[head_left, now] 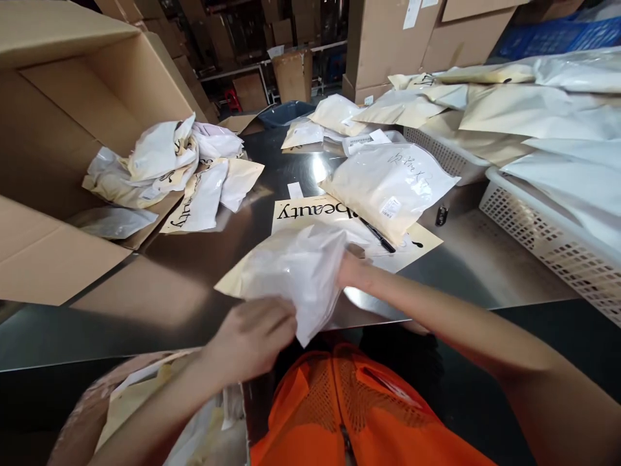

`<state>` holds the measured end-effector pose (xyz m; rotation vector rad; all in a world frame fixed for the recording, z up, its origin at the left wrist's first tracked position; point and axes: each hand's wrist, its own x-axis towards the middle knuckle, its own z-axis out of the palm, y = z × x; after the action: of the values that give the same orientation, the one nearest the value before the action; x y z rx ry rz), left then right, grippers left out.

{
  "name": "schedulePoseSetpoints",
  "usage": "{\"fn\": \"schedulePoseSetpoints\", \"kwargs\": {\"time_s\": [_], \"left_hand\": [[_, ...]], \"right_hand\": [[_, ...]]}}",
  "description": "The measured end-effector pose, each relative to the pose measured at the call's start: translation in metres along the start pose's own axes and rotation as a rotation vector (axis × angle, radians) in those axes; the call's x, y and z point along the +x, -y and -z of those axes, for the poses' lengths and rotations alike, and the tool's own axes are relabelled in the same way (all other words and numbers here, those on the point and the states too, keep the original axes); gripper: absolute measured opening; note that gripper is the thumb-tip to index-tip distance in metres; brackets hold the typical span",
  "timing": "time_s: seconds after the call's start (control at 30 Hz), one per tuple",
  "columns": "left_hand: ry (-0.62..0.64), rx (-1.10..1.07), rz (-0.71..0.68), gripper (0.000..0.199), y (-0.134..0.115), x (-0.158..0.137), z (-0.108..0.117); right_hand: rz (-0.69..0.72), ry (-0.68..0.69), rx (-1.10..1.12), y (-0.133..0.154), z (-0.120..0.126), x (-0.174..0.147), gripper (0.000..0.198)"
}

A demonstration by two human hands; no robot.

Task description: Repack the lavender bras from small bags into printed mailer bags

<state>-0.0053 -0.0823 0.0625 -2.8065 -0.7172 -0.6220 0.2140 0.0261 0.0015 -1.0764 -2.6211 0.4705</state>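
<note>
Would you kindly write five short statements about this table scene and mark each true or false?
1. The left hand and the right hand are at the same pale bag. True.
2. The pen lies inside the cardboard box. False: the black pen lies outside it, near the handwritten bag.
3. The handwritten bag bears a small white label. True.
4. The person's vest is blue. False: the vest is orange.
5. The cardboard box holds nothing. False: packages lie in it.

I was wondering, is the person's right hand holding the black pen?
No, the black pen lies beside the bag with handwriting, while the right hand is at the nearest white bag.
</note>
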Motion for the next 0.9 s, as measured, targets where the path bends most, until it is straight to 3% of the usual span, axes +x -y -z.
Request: {"fn": "schedulePoseSetpoints", "kwargs": {"time_s": [0.07,0.13,0.2,0.23,0.3,0.37,0.43,0.5,0.53,0.63,0.7,0.8,0.9], "left_hand": [[0.137,0.005,-0.001,0.027,-0.017,-0.032,-0.026],[0.185,-0.001,0.073,0.033,-0.024,-0.069,-0.047],[0.183,0.018,0.187,0.035,-0.024,-0.106,-0.058],[0.176,0.049,0.255,0.034,-0.023,-0.122,-0.059],[0.155,0.145,0.413,0.029,-0.022,-0.148,-0.055],[0.071,0.235,0.585,0.02,-0.029,-0.159,-0.045],[-0.078,0.167,0.741,0.012,-0.045,-0.152,-0.038],[-0.152,-0.177,0.896,0.006,-0.068,-0.128,-0.041],[-0.114,-0.449,0.988,0.005,-0.08,-0.112,-0.048],[0.162,-1.413,1.288,0.023,-0.102,-0.059,-0.09],[0.257,-1.811,1.387,0.031,-0.106,-0.029,-0.125],[0.332,-2.005,1.37,0.039,-0.106,-0.001,-0.168],[0.356,-2.062,1.323,0.044,-0.108,0.01,-0.187]], "right_hand": [[0.073,0.039,-0.013,0.005,-0.009,-0.032,0.021],[0.166,0.035,0.009,0.007,-0.016,-0.067,0.03],[0.174,-0.098,0.056,0.004,-0.021,-0.099,0.023],[0.098,-0.214,0.073,0.001,-0.021,-0.112,0.017],[-0.23,-0.433,0.069,-0.009,-0.018,-0.131,0.023],[-0.605,-0.476,0.052,-0.019,-0.014,-0.138,0.032],[-0.799,-0.317,0.161,-0.025,-0.012,-0.135,0.043],[-0.838,-0.109,0.372,-0.026,-0.015,-0.128,0.054],[-0.839,-0.024,0.475,-0.024,-0.018,-0.125,0.058],[-0.867,0.113,0.62,-0.017,-0.03,-0.126,0.064],[-0.876,0.167,0.645,-0.012,-0.036,-0.133,0.064],[-0.859,0.235,0.661,-0.005,-0.042,-0.148,0.061],[-0.839,0.266,0.653,0.003,-0.046,-0.158,0.059]]}}
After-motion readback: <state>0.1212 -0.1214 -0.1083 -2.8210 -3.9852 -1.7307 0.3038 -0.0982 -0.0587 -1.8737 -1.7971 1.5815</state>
